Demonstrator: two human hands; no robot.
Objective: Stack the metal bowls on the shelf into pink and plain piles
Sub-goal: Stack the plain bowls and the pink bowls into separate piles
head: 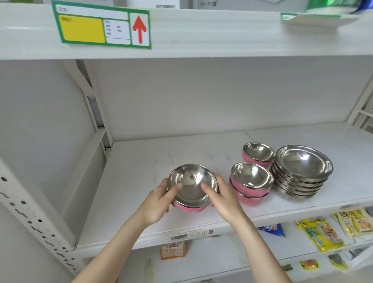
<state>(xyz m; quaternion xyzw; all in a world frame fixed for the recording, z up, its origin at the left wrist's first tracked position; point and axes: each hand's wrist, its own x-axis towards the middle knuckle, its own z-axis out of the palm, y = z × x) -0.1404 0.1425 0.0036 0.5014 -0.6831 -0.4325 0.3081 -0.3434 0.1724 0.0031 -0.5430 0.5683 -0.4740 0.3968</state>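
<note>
Pink bowl point(192, 187) clasped between left hand point(160, 201) and right hand point(220, 198), fingers curled round the sides, thumbs over the rim. Nearest pink pile point(251, 182) just rightward, beside the right hand; possibly two nested bowls held.

2 bare forearms, no sleeves, left hand point(157, 202), right hand point(223, 198)

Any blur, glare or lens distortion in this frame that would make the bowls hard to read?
Head view: wide-angle bending curves the shelf edge and uprights; the top right corner is motion-smeared. Light is soft and even, with faint shadows. Bright reflections sit inside the plain stack and the held pink bowl, gripped by the left hand and right hand, yet all stay sharp.
</note>
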